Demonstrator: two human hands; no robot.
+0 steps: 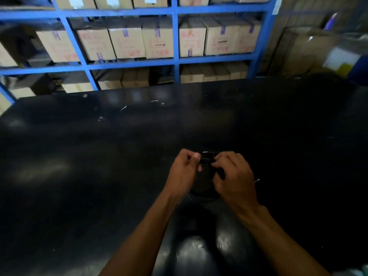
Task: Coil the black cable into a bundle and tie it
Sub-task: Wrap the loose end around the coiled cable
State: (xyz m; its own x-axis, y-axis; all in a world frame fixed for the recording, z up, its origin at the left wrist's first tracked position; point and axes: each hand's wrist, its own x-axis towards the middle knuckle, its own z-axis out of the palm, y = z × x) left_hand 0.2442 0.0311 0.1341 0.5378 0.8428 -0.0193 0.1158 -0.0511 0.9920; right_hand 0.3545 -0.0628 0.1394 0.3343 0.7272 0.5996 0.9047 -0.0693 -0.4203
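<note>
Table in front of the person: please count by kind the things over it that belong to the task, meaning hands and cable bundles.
Hands: 2, left hand and right hand
Black cable bundles: 1, cable bundle
Total: 3

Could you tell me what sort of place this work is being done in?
Probably a warehouse or stockroom: blue metal shelving holds rows of taped cardboard boxes, and the hands work at a large black table.

black table [99,176]; pale scraps [123,108], maybe paper.
</note>
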